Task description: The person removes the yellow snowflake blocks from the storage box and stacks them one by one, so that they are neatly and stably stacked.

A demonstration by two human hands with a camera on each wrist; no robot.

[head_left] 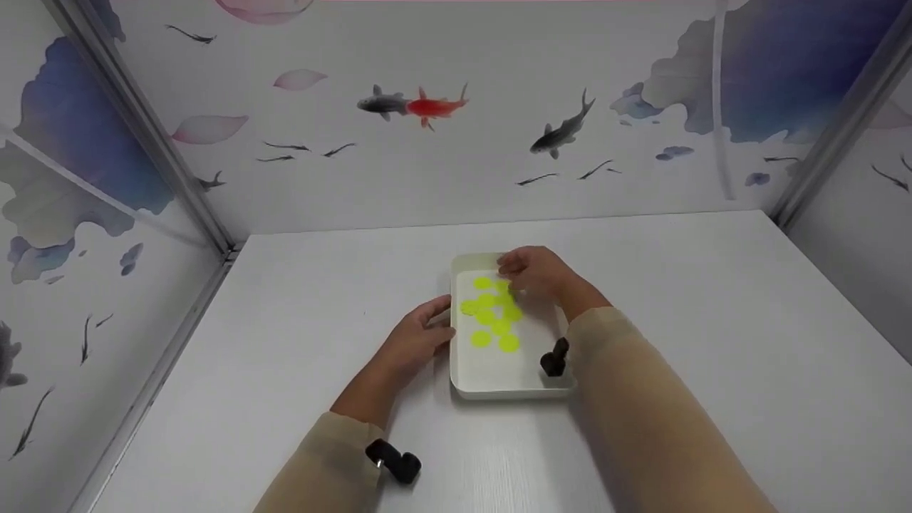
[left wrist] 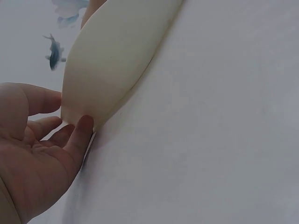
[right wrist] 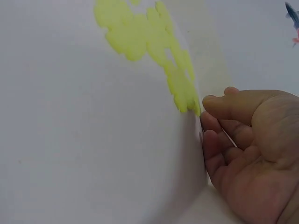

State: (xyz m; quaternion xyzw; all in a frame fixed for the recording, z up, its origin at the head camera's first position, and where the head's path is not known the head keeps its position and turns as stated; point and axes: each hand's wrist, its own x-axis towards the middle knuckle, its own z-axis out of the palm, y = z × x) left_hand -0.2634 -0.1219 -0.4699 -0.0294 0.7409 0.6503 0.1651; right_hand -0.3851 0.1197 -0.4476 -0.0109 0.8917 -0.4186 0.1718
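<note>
In the head view a shallow white tray (head_left: 499, 377) lies on the table with several flat, bright yellow discs (head_left: 509, 343) on its floor, some overlapping. My left hand (head_left: 415, 335) is at the tray's left side. In the left wrist view its thumb and fingertips (left wrist: 85, 123) touch the outer wall, fingers loosely bent. My right hand (head_left: 538, 272) reaches into the tray's far right part. Its thumb and fingers are bent beside the yellow discs (right wrist: 184, 91) in the right wrist view. Whether the fingertips pinch a disc is unclear.
The white table (head_left: 313, 285) extends around the tray. Behind it rises a wall (head_left: 456, 171) printed with fish and petals, with side panels left and right. Each sleeve carries a small black device (head_left: 395, 462) near the wrist.
</note>
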